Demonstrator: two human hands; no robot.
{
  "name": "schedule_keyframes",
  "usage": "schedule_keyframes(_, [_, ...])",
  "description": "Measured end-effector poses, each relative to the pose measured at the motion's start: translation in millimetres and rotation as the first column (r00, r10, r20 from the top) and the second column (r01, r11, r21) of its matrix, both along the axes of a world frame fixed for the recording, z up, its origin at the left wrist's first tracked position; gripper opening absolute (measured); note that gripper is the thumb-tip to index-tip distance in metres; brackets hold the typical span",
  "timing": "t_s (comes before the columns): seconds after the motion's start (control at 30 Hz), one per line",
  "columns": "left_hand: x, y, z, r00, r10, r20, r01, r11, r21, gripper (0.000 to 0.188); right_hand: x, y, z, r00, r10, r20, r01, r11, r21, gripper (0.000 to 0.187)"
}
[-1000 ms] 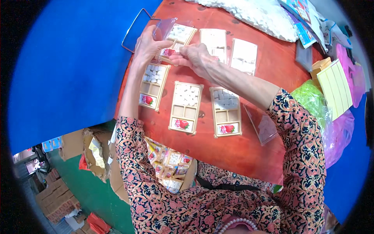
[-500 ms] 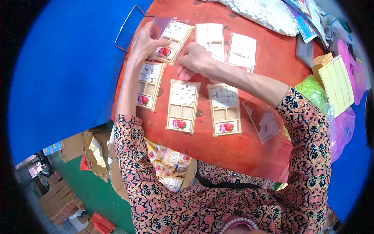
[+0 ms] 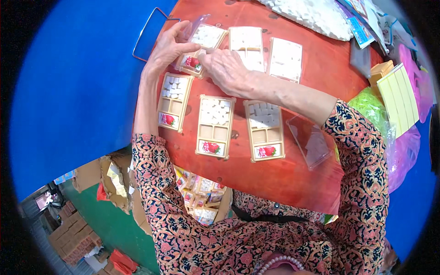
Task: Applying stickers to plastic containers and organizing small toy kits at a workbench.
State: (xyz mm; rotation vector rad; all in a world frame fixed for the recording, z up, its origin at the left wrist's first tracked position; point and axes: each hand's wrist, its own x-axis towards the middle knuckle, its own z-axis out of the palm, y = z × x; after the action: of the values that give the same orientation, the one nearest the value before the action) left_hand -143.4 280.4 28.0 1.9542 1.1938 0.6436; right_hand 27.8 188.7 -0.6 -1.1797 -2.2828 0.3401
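At the upper left of the table, a cream compartment tray (image 3: 208,35) holds small white marshmallow-like pieces and a red strawberry-print packet (image 3: 191,63). My left hand (image 3: 170,49) is at its left side, thumb reaching over the tray, and grips a clear plastic cover (image 3: 198,24) along that edge. My right hand (image 3: 227,71) bends over the tray's right side, its fingers closed near the thumb of my left hand; whatever they hold is hidden. Nearer me are three similar trays: a left one (image 3: 175,106), a middle one (image 3: 220,133) and a right one (image 3: 260,135).
Two more filled trays, one (image 3: 246,42) centre and one (image 3: 285,59) right, lie farther back. A clear cover (image 3: 309,144) rests at the right. A white heap (image 3: 309,18) lies at the far edge. Below the table, a box holds several packed trays (image 3: 201,195).
My right hand has moved up and left from between the tray rows to the upper-left tray, its fingers now close to my left thumb. My left hand stays at that tray's edge.
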Motion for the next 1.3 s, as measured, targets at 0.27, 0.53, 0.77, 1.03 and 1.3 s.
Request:
schedule_keyframes(0.27, [-3,3,-4,0.917,0.114,-0.383,0.005,0.955,0.296,0.084,-11,2,-5,0.98,-0.024,0.195,-0.036,0.953,0.302,0.031])
schedule_keyframes(0.53, [-2,-2,0,0.915,0.145,-0.375,-0.01,0.941,0.338,0.059,-14,6,-24,0.907,-0.214,0.364,0.06,0.919,0.39,0.039])
schedule_keyframes(0.77, [2,23,-7,0.895,0.188,-0.404,0.013,0.896,0.444,0.065,-5,34,-15,0.922,-0.144,0.359,0.045,0.962,0.271,0.032])
schedule_keyframes(1.03, [4,22,-6,0.969,0.107,-0.224,-0.04,0.958,0.283,0.056,61,19,4,0.962,-0.082,0.26,-0.212,0.372,0.904,0.042])
schedule_keyframes(1.3, [-17,-58,25,0.963,0.247,-0.109,-0.208,0.936,0.284,0.076,156,-126,33,0.916,0.039,0.399,0.178,0.851,-0.493,0.025])
